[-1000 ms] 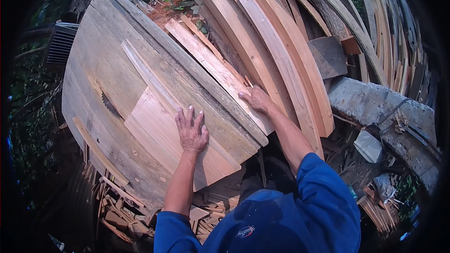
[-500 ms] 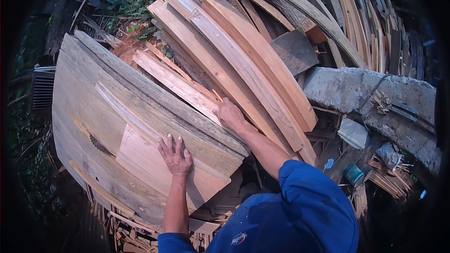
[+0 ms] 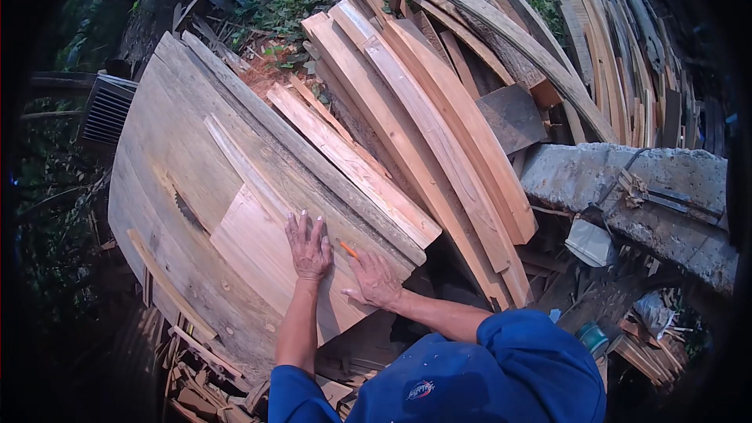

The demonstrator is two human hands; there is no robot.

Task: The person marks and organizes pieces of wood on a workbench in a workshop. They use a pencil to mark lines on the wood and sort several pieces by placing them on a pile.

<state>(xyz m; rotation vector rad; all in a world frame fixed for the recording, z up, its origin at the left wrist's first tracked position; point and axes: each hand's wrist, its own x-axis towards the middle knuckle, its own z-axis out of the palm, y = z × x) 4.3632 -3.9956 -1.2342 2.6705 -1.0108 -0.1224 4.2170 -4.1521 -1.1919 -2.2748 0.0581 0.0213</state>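
Observation:
My left hand (image 3: 309, 249) lies with fingers spread on a wide, pale board (image 3: 254, 247), near its edge beside a narrow wooden strip (image 3: 237, 160). Just to its right, my right hand (image 3: 376, 278) rests over the strip and the board's near end, an orange pencil (image 3: 348, 250) held in its fingers. Both pieces of wood lie on a weathered wooden tabletop (image 3: 160, 137). Through a slot left of the board, a toothed saw blade (image 3: 188, 215) sticks up. Along the blade's left side runs a thin wooden bar (image 3: 160, 274).
Long planks (image 3: 415, 125) are stacked right of the tabletop, with a pale plank (image 3: 352, 164) nearest its edge. A concrete slab (image 3: 627, 180) lies at right, near a white container (image 3: 590, 243) and a green can (image 3: 593, 338). Wood scraps (image 3: 200, 392) pile up below left.
My right hand, holding the pencil, has moved from the plank beside the tabletop leftward and nearer, onto the board next to my left hand. The left hand stays on the board; the view has shifted.

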